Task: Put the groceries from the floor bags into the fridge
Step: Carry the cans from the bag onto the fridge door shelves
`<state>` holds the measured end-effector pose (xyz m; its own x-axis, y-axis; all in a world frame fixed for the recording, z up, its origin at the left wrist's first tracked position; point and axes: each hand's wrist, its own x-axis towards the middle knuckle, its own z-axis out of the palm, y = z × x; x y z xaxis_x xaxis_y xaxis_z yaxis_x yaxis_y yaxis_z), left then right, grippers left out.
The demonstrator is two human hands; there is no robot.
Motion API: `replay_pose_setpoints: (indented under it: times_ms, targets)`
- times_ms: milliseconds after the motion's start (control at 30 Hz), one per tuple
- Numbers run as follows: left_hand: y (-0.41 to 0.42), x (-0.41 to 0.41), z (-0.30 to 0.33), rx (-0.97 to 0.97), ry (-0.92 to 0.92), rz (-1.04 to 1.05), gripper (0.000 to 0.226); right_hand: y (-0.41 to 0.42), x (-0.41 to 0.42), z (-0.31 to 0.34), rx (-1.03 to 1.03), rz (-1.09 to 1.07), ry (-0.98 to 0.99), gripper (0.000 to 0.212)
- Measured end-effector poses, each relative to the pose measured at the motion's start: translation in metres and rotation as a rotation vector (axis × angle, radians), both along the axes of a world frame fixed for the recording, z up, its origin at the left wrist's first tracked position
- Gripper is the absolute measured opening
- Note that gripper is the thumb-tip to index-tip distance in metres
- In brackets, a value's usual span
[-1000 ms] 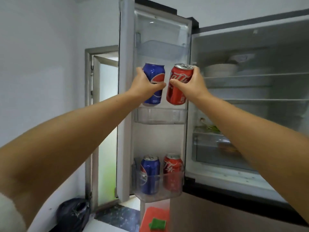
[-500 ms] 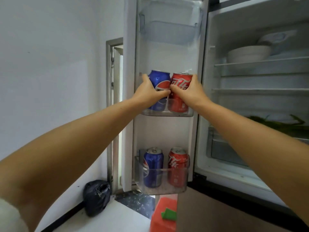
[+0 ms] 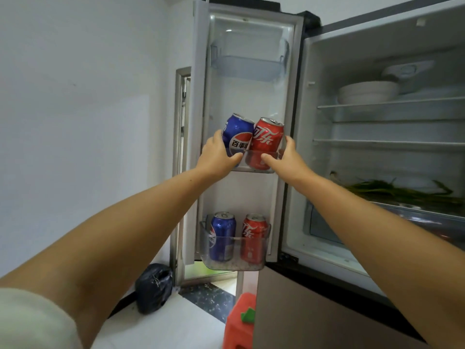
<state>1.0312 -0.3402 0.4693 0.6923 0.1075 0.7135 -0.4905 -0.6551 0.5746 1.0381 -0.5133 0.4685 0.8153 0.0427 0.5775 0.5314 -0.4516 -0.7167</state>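
Upright in middle door bin (image 3: 254,170): blue can (image 3: 237,132), red can (image 3: 268,138).

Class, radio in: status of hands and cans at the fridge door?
Left hand grips blue can. Right hand grips red can. Both in middle door shelf, tilted. Nothing blocking.

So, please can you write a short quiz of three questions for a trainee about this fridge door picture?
1. True or false: the top door bin holds a can.
2. How many cans stand in the bottom door bin?
3. Which hand is at the red can in the middle door bin: A left hand, B right hand?

Key: 1 false, it looks empty. 2 two, a lower blue can and a lower red can. 3 B; the left hand holds the blue can.
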Motion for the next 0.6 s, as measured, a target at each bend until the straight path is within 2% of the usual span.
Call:
replay_pose_setpoints:
  times_ms: [133,233,300,467,600]
  targets:
    - [0.0,-0.033,-0.025,0.043,0.011,0.082,0.066,0.012,-0.017,-0.024,-0.005,-0.097,0.045,0.069]
    - [0.019,-0.067,-0.048,0.071,0.05,0.092,0.065,0.033,-0.03,-0.044,0.014,-0.056,0.295,0.065]
    - [0.04,-0.09,-0.06,0.043,0.062,0.095,0.058,0.051,-0.04,-0.056,-0.004,-0.012,0.362,0.063]
    - [0.121,-0.156,-0.086,0.004,0.117,0.171,0.042,0.127,-0.078,-0.075,-0.16,0.152,0.343,0.044]
    - [0.214,-0.218,-0.116,0.047,0.201,0.331,0.027,0.22,-0.13,-0.089,-0.34,0.29,0.264,0.036]
